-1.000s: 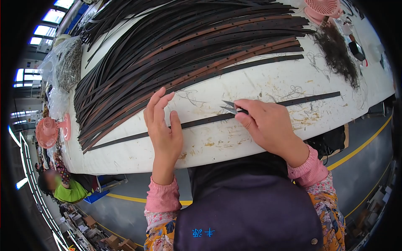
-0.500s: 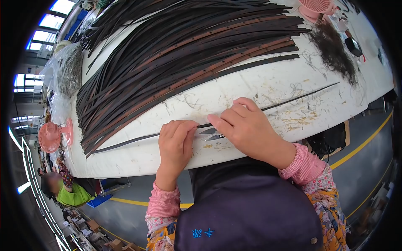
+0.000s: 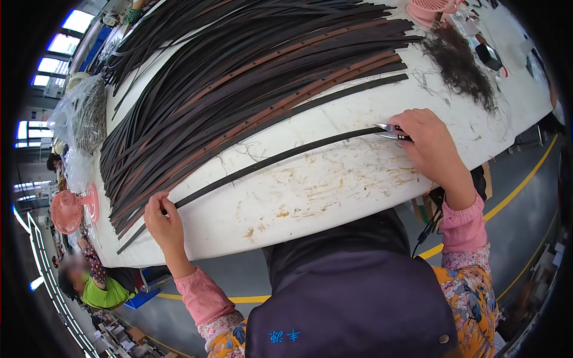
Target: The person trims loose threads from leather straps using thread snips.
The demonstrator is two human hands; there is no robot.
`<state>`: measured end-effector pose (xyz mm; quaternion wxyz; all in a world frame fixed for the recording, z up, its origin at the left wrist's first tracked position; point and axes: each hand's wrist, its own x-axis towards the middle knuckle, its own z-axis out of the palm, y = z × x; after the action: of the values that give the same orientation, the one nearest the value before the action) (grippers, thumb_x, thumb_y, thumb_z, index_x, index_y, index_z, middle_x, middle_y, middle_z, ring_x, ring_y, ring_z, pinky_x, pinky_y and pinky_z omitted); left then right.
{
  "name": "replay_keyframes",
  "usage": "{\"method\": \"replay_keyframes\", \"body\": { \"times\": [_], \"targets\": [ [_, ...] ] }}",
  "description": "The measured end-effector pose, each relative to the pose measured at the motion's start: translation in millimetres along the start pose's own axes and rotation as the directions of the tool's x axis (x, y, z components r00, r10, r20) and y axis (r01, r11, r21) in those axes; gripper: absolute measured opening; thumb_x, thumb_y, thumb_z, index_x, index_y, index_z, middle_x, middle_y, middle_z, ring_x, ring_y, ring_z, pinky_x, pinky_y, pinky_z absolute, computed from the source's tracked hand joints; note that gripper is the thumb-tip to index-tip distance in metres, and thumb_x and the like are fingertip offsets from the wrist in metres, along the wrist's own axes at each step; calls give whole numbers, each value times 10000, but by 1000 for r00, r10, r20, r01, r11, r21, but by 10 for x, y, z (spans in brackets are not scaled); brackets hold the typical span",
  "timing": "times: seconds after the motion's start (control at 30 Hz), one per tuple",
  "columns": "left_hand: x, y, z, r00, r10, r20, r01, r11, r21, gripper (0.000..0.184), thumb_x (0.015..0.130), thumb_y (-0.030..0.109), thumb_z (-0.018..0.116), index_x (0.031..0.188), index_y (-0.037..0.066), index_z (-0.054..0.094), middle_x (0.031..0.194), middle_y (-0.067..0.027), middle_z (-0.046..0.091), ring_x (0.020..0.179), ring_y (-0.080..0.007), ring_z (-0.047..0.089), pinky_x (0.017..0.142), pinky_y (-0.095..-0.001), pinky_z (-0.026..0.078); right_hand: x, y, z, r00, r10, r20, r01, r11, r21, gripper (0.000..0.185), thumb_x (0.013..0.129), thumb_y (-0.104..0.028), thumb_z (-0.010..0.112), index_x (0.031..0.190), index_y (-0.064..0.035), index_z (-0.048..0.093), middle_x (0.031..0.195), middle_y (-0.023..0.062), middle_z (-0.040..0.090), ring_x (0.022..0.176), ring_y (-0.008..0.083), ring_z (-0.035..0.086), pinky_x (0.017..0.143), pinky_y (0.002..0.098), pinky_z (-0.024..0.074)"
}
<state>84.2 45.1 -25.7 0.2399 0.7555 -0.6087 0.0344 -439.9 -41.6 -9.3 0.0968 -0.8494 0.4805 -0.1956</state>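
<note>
A long narrow black strip (image 3: 268, 160) lies stretched slantwise across the white table in front of me. Near its left end, my left hand (image 3: 164, 225) has its thumb and fingers closed on the strip. My right hand (image 3: 431, 146) is wrapped round a pair of thread snips (image 3: 389, 132) with black on the grips. Their silver blades point left and look apart, right at the strip's right end. Whether the fingers of my right hand also touch the strip is hidden.
A large pile of black and brown strips (image 3: 256, 77) covers the table's far side. Tangled dark threads (image 3: 459, 65) lie at the right, below a pink fan (image 3: 431, 9). Another pink fan (image 3: 67, 212) and a plastic bag (image 3: 80, 122) stand left. A person in green (image 3: 107, 292) sits beyond.
My hands have moved apart from the middle, the left one down-left along the strip, the right one up-right with the snips. The strip now lies stretched between them.
</note>
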Motion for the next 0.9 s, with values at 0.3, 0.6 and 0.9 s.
{"method": "replay_keyframes", "body": {
  "times": [0.3, 0.6, 0.9],
  "targets": [
    [-98, 1776, 405, 859, 470, 204, -270, 752, -601, 383, 910, 4, 746, 1277, 0, 636, 1310, -159, 702, 1195, -284, 679, 1060, -370, 494, 53, -294, -21, 971, 96, 221, -206, 804, 558, 114, 980, -101, 649, 1058, -22, 670, 817, 140, 681, 689, 287, 626, 661, 355, 499],
    [-205, 2140, 656, 823, 444, 354, -142, 765, -629, 246, 918, 21, 764, 1162, 32, 739, 1056, -115, 688, 909, -227, 698, 738, -313, 562, -81, 65, -18, 936, 351, -18, -300, 824, 480, 193, 1012, -60, 634, 1196, -58, 695, 811, 73, 652, 712, 151, 628, 659, 306, 498],
    [-222, 2195, 673, 804, 561, 198, -462, 798, -388, 267, 844, 38, 814, 1107, 75, 786, 1068, -83, 669, 984, -278, 638, 819, -379, 527, -52, 199, -133, 861, 141, -489, -212, 973, -94, 388, 1001, -59, 651, 1374, -163, 676, 1111, 96, 711, 877, 206, 690, 737, 303, 525]
  ]
}}
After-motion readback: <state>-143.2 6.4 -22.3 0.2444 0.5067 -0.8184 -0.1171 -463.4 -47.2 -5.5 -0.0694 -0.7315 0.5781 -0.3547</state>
